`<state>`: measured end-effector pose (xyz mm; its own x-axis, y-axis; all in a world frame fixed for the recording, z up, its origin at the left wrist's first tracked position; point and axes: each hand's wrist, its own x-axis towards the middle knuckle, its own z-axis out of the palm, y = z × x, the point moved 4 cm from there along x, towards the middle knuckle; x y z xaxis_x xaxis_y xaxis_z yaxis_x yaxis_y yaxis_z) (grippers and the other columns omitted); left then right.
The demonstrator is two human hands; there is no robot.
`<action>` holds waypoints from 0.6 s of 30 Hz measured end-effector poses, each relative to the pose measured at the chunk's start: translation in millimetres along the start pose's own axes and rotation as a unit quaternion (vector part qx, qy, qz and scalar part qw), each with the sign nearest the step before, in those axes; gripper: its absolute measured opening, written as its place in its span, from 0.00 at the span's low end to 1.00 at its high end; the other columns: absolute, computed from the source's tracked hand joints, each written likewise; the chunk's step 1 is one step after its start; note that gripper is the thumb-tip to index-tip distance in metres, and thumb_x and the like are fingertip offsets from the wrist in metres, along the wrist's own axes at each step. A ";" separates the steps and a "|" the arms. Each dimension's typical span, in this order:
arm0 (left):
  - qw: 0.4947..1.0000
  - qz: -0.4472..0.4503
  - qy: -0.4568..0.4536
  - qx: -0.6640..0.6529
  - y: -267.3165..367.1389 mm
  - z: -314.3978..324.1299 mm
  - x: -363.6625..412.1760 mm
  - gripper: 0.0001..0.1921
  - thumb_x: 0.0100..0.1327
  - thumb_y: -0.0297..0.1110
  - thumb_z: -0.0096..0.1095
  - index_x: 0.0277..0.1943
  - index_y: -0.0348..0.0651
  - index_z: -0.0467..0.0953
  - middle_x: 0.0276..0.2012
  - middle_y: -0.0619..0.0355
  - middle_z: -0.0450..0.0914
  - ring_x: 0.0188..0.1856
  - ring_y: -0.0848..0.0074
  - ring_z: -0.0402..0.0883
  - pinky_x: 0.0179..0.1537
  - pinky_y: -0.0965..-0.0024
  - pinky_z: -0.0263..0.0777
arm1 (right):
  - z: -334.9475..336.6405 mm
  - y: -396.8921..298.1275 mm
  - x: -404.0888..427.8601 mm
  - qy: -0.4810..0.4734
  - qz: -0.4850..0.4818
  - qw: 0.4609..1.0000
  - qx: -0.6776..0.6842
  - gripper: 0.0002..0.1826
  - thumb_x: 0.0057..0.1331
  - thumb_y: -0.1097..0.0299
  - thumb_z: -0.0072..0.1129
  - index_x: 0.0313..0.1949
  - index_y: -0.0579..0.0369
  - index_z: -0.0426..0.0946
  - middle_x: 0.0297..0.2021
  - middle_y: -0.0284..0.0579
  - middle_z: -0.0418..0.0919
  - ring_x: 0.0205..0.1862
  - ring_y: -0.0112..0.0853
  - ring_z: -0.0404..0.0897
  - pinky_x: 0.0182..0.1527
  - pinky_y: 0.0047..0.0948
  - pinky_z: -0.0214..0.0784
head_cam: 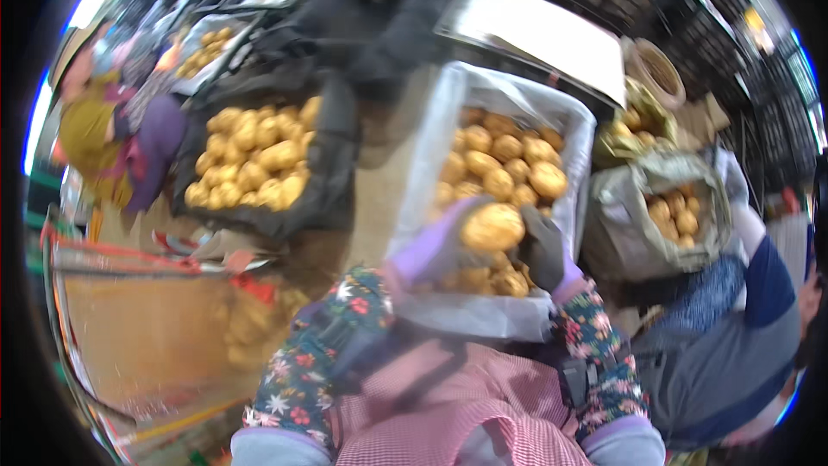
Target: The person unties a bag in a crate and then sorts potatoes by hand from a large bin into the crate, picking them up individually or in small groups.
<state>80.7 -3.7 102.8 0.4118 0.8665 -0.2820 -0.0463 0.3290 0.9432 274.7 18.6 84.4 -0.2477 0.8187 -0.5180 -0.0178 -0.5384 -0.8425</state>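
Note:
My left hand (436, 239), in a purple and dark grey glove, holds a large potato (493, 226) over a crate lined with white plastic (511, 317). My right hand (544, 249), gloved alike, is close by the potato's right side with its fingers pointing up. Whether it grips anything is hard to see, and the gloves are partly blurred. Below and beyond both hands, many loose potatoes (501, 149) fill the lined crate. Several more potatoes (508, 281) show between my wrists.
Left of the lined crate stands a dark-lined crate (333, 162) of potatoes. A grey-green sack (608, 226) with potatoes is on the right, beside a seated person (724, 356). Another person (123, 136) sits at the left. An orange-brown bin (155, 330) with a red-wrapped rim is at lower left.

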 end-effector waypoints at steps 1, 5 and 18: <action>1.000 0.012 -0.009 -0.005 2.2 -1.3 -0.2 0.47 0.56 0.15 0.74 0.77 0.39 0.56 0.71 0.54 0.66 0.69 0.72 0.70 0.68 0.67 0.68 | 2.8 0.1 0.6 -0.020 -0.001 0.999 0.039 0.29 0.80 0.42 0.41 0.58 0.56 0.76 0.47 0.38 0.83 0.42 0.26 0.82 0.40 0.26 0.76; 0.998 0.058 0.002 0.025 5.0 -2.9 2.5 0.48 0.52 0.13 0.75 0.76 0.40 0.58 0.71 0.55 0.65 0.71 0.72 0.66 0.69 0.67 0.67 | 9.9 -16.4 -1.4 -0.047 -0.176 0.971 -0.158 0.27 0.80 0.44 0.46 0.57 0.55 0.79 0.41 0.35 0.82 0.41 0.19 0.78 0.44 0.23 0.73; 0.979 0.130 0.009 0.159 -19.2 -1.1 8.5 0.50 0.53 0.05 0.66 0.78 0.42 0.55 0.75 0.55 0.62 0.76 0.71 0.62 0.70 0.69 0.66 | 5.5 -3.4 0.3 -0.065 -0.081 0.992 -0.077 0.23 0.77 0.59 0.54 0.64 0.60 0.74 0.49 0.37 0.82 0.48 0.21 0.80 0.46 0.26 0.76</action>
<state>84.1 -2.2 82.1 0.4070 0.9130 -0.0263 0.1404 -0.0341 0.9895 269.4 19.6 87.9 -0.3773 0.8534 -0.3597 0.0788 -0.3574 -0.9306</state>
